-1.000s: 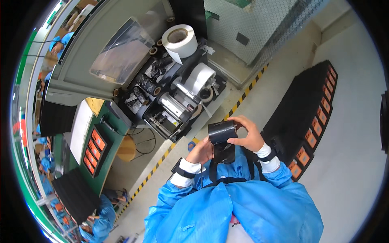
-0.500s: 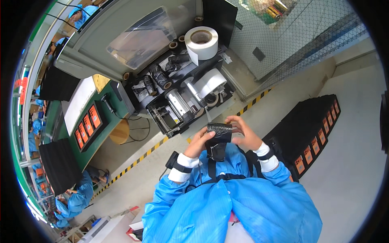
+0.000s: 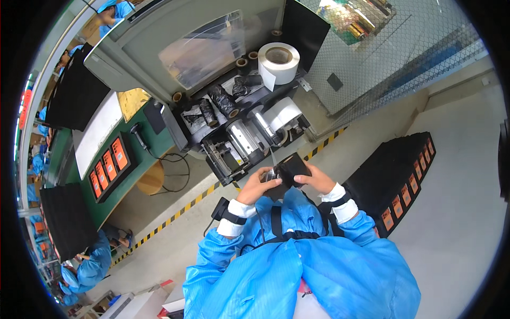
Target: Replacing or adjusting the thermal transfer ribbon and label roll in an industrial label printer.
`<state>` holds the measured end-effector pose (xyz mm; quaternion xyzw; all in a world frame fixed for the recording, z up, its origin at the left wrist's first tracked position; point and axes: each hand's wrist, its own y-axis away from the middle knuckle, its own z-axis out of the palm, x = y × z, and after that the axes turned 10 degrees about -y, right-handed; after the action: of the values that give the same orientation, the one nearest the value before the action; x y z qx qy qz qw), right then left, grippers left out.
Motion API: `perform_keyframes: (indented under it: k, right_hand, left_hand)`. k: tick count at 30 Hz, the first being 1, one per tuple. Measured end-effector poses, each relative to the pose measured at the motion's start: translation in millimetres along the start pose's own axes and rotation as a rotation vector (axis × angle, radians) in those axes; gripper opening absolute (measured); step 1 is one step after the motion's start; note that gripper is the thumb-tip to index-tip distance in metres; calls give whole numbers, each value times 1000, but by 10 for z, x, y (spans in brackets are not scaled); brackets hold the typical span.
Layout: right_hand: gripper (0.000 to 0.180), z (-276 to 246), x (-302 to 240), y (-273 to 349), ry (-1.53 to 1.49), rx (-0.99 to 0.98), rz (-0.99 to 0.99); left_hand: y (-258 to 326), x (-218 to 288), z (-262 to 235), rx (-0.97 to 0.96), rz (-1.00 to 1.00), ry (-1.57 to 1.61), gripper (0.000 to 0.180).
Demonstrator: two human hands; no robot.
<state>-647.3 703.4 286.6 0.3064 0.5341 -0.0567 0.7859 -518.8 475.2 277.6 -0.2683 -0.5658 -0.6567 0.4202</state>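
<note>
Between my hands, in front of an opened label printer (image 3: 245, 142), is a roll of glossy black ribbon film (image 3: 293, 168), held tilted. My right hand (image 3: 319, 179) grips the roll's right side, thumb across its near face. My left hand (image 3: 259, 185) is closed on the ribbon's dark left part, its thumb pointing at the roll; the exact shape of that part is hard to make out. Inside the printer, a metal roller shows beside a loaded roll of white labels (image 3: 282, 112). My hands are apart from the printer.
On the printer's top stand a large white label roll (image 3: 287, 73) and several used black ribbon rolls (image 3: 223, 100). Leftward, a green bench (image 3: 154, 139) carries a handheld scanner (image 3: 139, 134) and a black tray with orange cards (image 3: 111, 166). Stacked black trays (image 3: 396, 175) are at right.
The ribbon roll has turned from lying crosswise to tilted. My right fingers, spread beside it before, have closed on it. My left hand has shifted slightly down its left part.
</note>
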Motion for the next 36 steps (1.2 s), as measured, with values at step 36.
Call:
perform_keyframes:
  k: [36]
  right_hand:
    - [53,-222,106,-1268,-248,70,8]
  left_hand:
    - [-394,328,241,907,248,-855,37]
